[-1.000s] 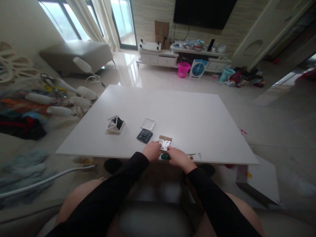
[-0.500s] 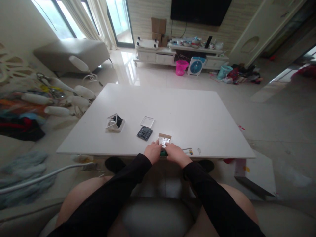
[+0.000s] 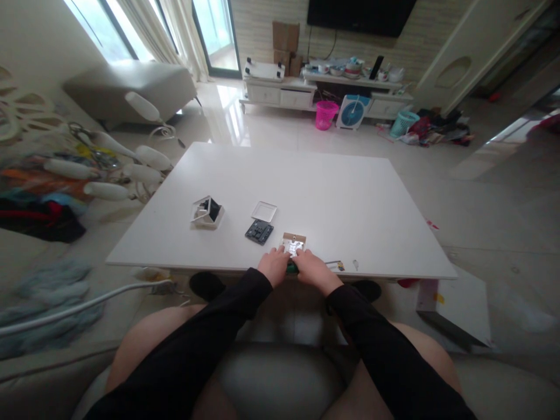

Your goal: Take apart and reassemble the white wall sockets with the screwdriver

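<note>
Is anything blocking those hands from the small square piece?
Nothing visible: the left hand and right hand both touch the square piece at its near side. A green handle shows between the hands without blocking them.

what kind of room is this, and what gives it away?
Most likely a living room in a home: a flat-screen TV on the far wall, a low white TV cabinet beneath it, and curtains by the windows.
</note>
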Tool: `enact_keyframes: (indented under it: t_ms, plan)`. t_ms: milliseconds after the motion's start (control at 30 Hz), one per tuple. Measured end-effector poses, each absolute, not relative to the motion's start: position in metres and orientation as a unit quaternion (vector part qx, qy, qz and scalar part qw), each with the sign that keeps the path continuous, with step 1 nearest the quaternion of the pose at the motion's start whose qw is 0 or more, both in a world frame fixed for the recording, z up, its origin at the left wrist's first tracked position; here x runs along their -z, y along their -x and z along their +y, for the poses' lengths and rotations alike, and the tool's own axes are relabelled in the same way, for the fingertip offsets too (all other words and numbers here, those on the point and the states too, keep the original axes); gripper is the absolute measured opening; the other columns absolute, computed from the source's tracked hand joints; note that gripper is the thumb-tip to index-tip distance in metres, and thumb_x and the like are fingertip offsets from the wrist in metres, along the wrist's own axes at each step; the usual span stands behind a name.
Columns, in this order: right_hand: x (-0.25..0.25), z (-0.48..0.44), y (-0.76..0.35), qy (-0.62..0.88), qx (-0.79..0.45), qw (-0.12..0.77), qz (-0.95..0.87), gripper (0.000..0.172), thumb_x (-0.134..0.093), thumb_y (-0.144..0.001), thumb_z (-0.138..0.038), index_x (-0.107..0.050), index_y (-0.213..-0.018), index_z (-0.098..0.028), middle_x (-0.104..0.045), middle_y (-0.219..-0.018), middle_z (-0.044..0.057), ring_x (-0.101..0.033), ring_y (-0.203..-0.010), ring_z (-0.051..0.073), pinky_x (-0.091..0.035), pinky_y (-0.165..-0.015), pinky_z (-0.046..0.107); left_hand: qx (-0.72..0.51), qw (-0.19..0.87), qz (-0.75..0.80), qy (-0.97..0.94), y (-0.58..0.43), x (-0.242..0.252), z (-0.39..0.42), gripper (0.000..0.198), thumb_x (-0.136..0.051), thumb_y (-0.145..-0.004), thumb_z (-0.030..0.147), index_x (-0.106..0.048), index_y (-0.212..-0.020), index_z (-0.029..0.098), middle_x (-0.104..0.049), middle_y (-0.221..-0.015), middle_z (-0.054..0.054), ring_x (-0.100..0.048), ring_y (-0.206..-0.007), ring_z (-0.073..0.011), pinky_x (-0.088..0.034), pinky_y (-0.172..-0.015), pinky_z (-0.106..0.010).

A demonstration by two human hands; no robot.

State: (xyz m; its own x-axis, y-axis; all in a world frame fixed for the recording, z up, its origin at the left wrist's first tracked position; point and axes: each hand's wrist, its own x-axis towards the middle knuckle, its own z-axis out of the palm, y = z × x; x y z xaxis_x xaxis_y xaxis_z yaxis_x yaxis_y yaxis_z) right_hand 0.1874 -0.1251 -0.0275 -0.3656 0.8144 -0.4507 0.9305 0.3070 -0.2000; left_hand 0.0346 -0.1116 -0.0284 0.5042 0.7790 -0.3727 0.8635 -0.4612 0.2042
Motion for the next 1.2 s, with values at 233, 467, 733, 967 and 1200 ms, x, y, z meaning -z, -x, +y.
enact_keyframes:
  t_ms: [233,467,733,967,1200]
  plan:
    - [0.03,-0.127,-0.186,-0.552,0.219,0.13,0.794,0.04,-0.06,-0.087,-0.007,-0.067,-0.126,-0.013,-0.059,-0.135,0.018,-0.058,-0.119,0.031,-0.054,-0.095,0.038,0.112,0.188,0.488,-0.845,-0.036,0.026,-0.112,0.031,-0.048,-0.094,0.011,-0.064,-0.12,0.018,-0.058,-0.133,-0.016,-0.061,-0.117,-0.0312,-0.057,-0.089,-0.042]
    - [0.026,-0.128,-0.184,-0.554,0.216,0.138,0.792,0.046,-0.059,-0.088,-0.007,-0.062,-0.134,-0.014,-0.058,-0.137,0.018,-0.057,-0.121,0.03,-0.054,-0.095,0.038,0.114,0.177,0.478,-0.853,-0.038,0.029,-0.113,0.032,-0.044,-0.096,0.009,-0.06,-0.124,0.015,-0.061,-0.129,-0.016,-0.062,-0.117,-0.0311,-0.057,-0.09,-0.042]
    - [0.027,-0.127,-0.185,-0.55,0.224,0.139,0.792,0.044,-0.059,-0.089,-0.007,-0.064,-0.132,-0.012,-0.058,-0.136,0.02,-0.056,-0.122,0.033,-0.054,-0.096,0.041,0.096,0.184,0.472,-0.857,-0.038,0.037,-0.112,0.033,-0.046,-0.096,0.009,-0.057,-0.126,0.015,-0.061,-0.129,-0.016,-0.062,-0.117,-0.0291,-0.055,-0.097,-0.04]
    - [0.029,-0.128,-0.185,-0.551,0.217,0.136,0.794,0.048,-0.059,-0.089,-0.008,-0.061,-0.136,-0.014,-0.058,-0.137,0.019,-0.057,-0.12,0.033,-0.055,-0.093,0.039,0.105,0.202,0.489,-0.842,-0.038,0.032,-0.111,0.032,-0.05,-0.093,0.011,-0.059,-0.124,0.016,-0.057,-0.134,-0.018,-0.057,-0.123,-0.0316,-0.057,-0.095,-0.043]
    - [0.03,-0.128,-0.184,-0.55,0.224,0.133,0.794,0.046,-0.058,-0.089,-0.008,-0.062,-0.135,-0.013,-0.058,-0.136,0.019,-0.056,-0.12,0.033,-0.055,-0.093,0.041,0.105,0.174,0.506,-0.838,-0.043,0.032,-0.12,0.033,-0.051,-0.093,0.014,-0.058,-0.126,0.014,-0.051,-0.143,-0.022,-0.05,-0.131,-0.0349,-0.058,-0.094,-0.047]
